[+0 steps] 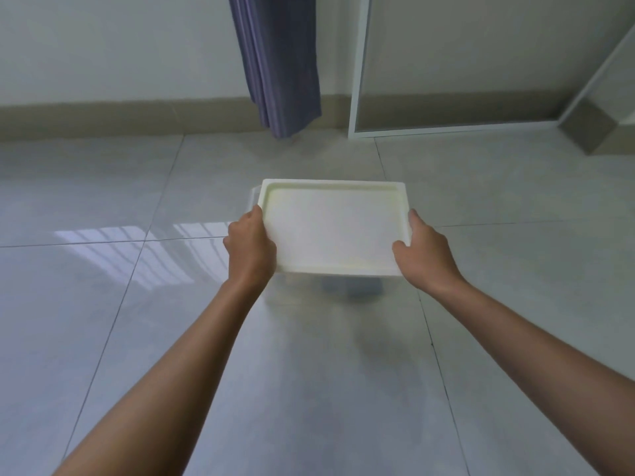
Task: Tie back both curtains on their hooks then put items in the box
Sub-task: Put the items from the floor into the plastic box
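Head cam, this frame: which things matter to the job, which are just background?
Job:
white plastic lid, gripped by left hand and right hand
translucent box beneath it
purple curtain

Background:
white-framed mirror
glossy tiled floor

My two hands, left hand (252, 249) and right hand (424, 250), one white lid (331, 228), one clear box (326, 290) under it, one purple curtain (278, 63), one white door frame (359, 63), one tiled floor (137, 304)

Glossy pale floor tiles (137, 338) (window light reflected at left) meet a white wall (103, 46) with tan skirting (103, 115); white door frame (359, 80) right.
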Available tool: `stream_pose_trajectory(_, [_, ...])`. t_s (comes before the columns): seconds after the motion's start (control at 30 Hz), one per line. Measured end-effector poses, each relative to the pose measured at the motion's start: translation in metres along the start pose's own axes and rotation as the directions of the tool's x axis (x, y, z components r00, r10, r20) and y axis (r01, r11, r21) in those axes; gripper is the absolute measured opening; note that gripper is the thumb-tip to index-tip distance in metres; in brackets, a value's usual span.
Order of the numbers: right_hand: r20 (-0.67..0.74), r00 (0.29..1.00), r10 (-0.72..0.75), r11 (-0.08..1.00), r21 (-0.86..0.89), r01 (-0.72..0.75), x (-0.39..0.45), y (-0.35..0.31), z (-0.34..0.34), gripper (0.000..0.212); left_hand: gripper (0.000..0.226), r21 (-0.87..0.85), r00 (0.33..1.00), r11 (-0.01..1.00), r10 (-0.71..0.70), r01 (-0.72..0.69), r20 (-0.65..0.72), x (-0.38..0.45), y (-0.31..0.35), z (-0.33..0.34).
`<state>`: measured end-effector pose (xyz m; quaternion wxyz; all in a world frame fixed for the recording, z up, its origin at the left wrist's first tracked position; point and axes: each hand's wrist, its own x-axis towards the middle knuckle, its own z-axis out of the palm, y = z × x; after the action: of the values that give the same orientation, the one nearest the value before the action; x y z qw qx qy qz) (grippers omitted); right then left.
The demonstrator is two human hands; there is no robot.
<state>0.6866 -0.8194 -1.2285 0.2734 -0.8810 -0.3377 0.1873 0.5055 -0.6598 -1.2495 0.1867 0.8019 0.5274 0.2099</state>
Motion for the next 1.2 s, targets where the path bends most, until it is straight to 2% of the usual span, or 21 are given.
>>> stream_pose_trajectory(0.1, [0.006,1.0,-0.03,0.991,-0.131,0.031,-0.004,-0.001,0.006,0.051,0.048,0.016,0.999,1.0,0.024,-0.023,-0.044,0.0,-0.007,0.002])
stream_pose_trajectory(0.23, [-0.008,0.997,-0.074,0.981,-0.182,0.072,0.003,0.003,0.018,0.041,0.043,-0.043,0.996,0.997,0.061,-0.064,-0.062,0.0,-0.015,-0.001])
stream_pose_trajectory(0.4, [-0.022,0.995,-0.1,0.973,-0.213,0.093,0.01,0.004,0.022,0.051,0.033,-0.017,0.997,0.997,0.07,-0.07,-0.032,-0.001,-0.019,-0.002])
stream_pose_trajectory(0.57, [-0.032,0.988,-0.154,0.949,-0.282,0.139,0.009,0.005,0.027,0.059,0.036,-0.012,0.995,0.996,0.085,-0.086,-0.049,0.001,-0.023,0.0])
stream_pose_trajectory(0.8, [-0.041,0.988,-0.146,0.949,-0.287,0.129,0.001,0.006,0.019,0.05,0.05,-0.019,0.988,0.989,0.149,-0.148,0.029,0.007,-0.035,0.0])
stream_pose_trajectory(0.9, [-0.04,0.985,-0.168,0.935,-0.323,0.147,-0.002,0.007,0.021,0.049,0.047,-0.036,0.987,0.987,0.157,-0.156,0.024,0.007,-0.035,0.0])
stream_pose_trajectory(1.0, [-0.096,0.975,-0.201,0.914,-0.376,0.151,-0.006,0.01,0.025,0.045,0.04,-0.071,0.989,0.988,0.143,-0.139,0.044,0.004,-0.035,0.002])
stream_pose_trajectory(1.07, [-0.125,0.952,-0.279,0.891,-0.403,0.208,-0.009,0.014,0.027,0.052,0.049,-0.065,0.99,0.991,0.123,-0.119,0.063,-0.004,-0.038,0.002])
stream_pose_trajectory(1.13, [-0.099,0.929,-0.357,0.857,-0.429,0.284,-0.013,0.018,0.031,0.064,0.058,-0.058,0.982,0.982,0.182,-0.179,0.055,-0.014,-0.04,0.002])
stream_pose_trajectory(1.2, [-0.048,0.929,-0.367,0.844,-0.436,0.311,-0.017,0.023,0.034,0.078,0.063,-0.056,0.969,0.971,0.237,-0.234,0.069,-0.023,-0.043,0.002])
